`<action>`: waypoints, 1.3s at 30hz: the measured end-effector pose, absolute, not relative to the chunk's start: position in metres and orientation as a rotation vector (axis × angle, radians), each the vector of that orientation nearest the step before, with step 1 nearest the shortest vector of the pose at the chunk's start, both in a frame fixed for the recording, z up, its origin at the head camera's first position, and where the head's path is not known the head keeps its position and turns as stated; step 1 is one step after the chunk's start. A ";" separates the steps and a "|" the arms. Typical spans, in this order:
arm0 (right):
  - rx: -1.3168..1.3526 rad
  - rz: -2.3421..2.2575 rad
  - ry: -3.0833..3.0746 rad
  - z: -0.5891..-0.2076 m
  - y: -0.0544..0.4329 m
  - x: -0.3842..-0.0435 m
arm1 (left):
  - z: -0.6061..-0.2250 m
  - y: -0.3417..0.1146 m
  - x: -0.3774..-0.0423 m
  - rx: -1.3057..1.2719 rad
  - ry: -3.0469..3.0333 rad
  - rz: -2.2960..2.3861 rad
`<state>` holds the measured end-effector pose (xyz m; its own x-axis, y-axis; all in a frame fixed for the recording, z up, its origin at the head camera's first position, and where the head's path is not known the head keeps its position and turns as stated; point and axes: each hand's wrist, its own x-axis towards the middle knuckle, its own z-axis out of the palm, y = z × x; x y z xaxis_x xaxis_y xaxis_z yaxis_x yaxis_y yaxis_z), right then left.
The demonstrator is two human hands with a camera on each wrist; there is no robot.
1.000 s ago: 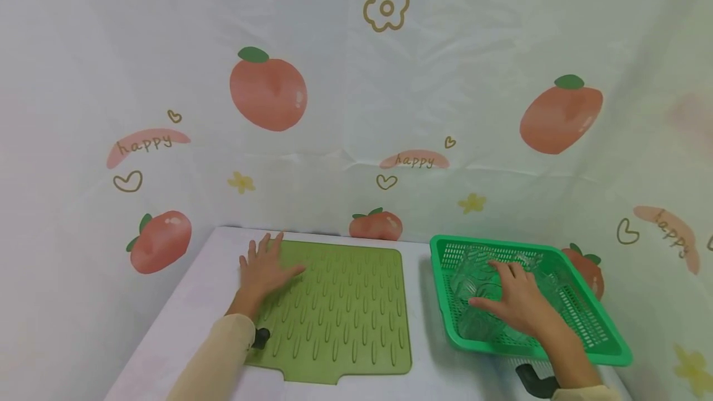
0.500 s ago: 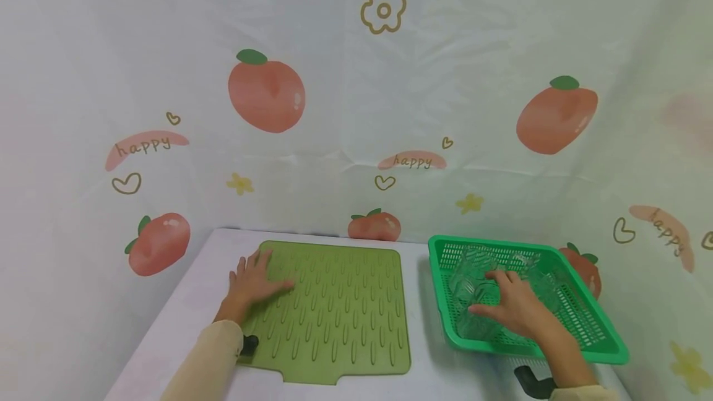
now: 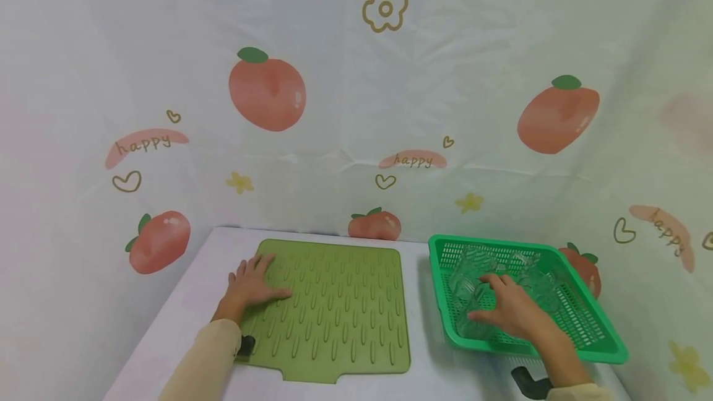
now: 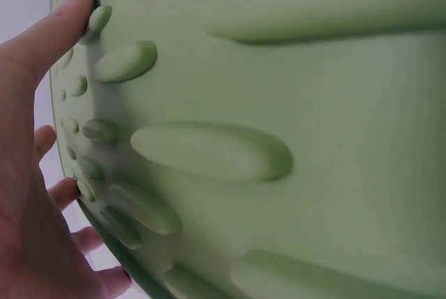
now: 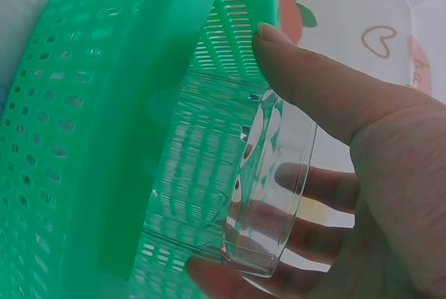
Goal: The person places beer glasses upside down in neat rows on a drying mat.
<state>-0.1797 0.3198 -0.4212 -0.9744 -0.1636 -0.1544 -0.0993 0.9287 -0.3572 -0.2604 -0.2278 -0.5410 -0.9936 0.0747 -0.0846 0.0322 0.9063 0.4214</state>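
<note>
My left hand (image 3: 250, 286) lies spread over the left side of a green ridged mat (image 3: 340, 308). In the left wrist view, its thumb (image 4: 59, 24) reaches across the mat's ridges while the other fingertips sit along the edge. Over the green plastic basket (image 3: 453, 342) is my right hand (image 3: 515, 308), thumb and fingers apart. A clear glass cup (image 5: 216, 166) lies between them in the right wrist view, with fingers behind it and a nearly straight thumb above. No firm grip shows. Several other clear glasses (image 3: 473, 258) are in the basket, partly hidden by the hand.
The mat and basket stand side by side on a white-covered table (image 3: 420, 327), with a strip of table between them. A white curtain (image 3: 334, 197) printed with fruit hangs right behind and around the table.
My left hand has moved toward me and slightly left along the mat. My right hand has come slightly lower into the basket, among the glasses. Mat and basket look unmoved.
</note>
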 end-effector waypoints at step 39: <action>-0.369 -0.423 3.082 -0.349 0.307 -0.167 | -0.524 -0.237 -0.260 0.185 2.877 0.577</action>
